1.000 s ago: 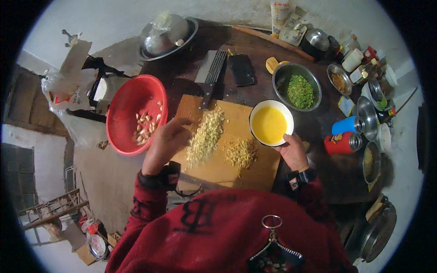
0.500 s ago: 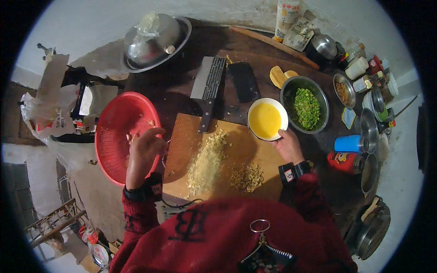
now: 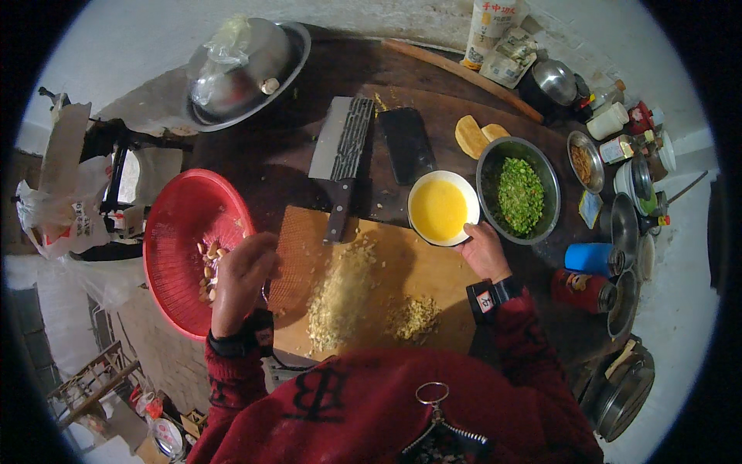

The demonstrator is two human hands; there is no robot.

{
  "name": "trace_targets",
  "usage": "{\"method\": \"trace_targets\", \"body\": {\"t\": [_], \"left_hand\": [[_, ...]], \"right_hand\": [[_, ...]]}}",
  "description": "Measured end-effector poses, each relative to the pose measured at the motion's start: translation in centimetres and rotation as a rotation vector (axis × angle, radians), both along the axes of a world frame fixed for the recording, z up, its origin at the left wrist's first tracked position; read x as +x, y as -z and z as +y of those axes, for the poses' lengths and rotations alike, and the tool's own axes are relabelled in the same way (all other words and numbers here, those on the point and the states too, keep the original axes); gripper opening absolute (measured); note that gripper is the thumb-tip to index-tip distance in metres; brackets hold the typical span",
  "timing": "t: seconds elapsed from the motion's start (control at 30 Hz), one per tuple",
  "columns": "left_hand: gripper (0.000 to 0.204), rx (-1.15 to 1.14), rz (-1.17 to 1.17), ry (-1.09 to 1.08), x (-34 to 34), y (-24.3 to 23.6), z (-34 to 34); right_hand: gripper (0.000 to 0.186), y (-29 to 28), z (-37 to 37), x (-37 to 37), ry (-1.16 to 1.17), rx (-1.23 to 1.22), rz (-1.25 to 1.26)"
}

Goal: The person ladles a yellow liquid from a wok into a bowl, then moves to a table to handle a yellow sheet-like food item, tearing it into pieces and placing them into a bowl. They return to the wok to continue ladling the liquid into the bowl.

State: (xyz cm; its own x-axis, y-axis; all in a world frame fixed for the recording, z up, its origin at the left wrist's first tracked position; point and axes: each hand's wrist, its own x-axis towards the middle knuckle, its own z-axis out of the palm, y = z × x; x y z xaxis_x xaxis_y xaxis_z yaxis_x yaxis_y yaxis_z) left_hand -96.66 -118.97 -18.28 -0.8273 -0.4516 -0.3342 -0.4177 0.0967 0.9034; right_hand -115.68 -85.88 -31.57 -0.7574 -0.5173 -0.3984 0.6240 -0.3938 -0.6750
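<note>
My left hand (image 3: 243, 280) is closed at the right rim of a red plastic basket (image 3: 164, 290) that sticks out past the table's left edge. Pale pieces like garlic cloves or peanuts (image 3: 209, 271) lie inside, close to my fingers. My right hand (image 3: 485, 251) grips a white bowl (image 3: 418, 230) of yellow liquid like beaten egg, thumb over its rim. The bowl is above the far right of a wooden cutting board (image 3: 386, 288). On the board lie a long pale chopped heap (image 3: 338, 298) and a smaller chopped pile (image 3: 415, 319).
A cleaver (image 3: 337, 162) rests with its handle over the board's far edge, beside a black phone (image 3: 407, 145). To the right stands a metal bowl (image 3: 550, 224) of chopped greens. A covered steel basin (image 3: 286, 93) sits far left; bottles and dishes crowd the right.
The view has shifted slightly, moving the basket leftward and down in the picture. More pale pieces show inside it beside my left hand. My right hand still holds the bowl.
</note>
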Motion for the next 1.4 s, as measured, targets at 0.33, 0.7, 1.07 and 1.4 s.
{"method": "trace_targets", "body": {"t": [0.33, 0.7, 1.07, 1.4], "left_hand": [[0.028, -0.009, -0.044, 0.003, -0.7, 0.6, 0.0], [0.026, 0.007, -0.007, 0.041, -1.2, 0.8, 0.1], [0.029, 0.031, -0.025, 0.047, -1.1, 0.7, 0.0], [0.028, 0.005, -0.035, 0.047, -0.7, 0.2, 0.3]], "right_hand": [[0.037, 0.3, 2.3, -1.7, 0.027, 0.090, 0.011], [0.029, -0.2, 2.9, -2.9, 0.048, 0.116, 0.005], [0.039, -0.4, 2.4, -3.0, 0.025, 0.123, 0.049], [0.043, 0.3, 2.0, -3.2, 0.051, 0.125, 0.023]]}}
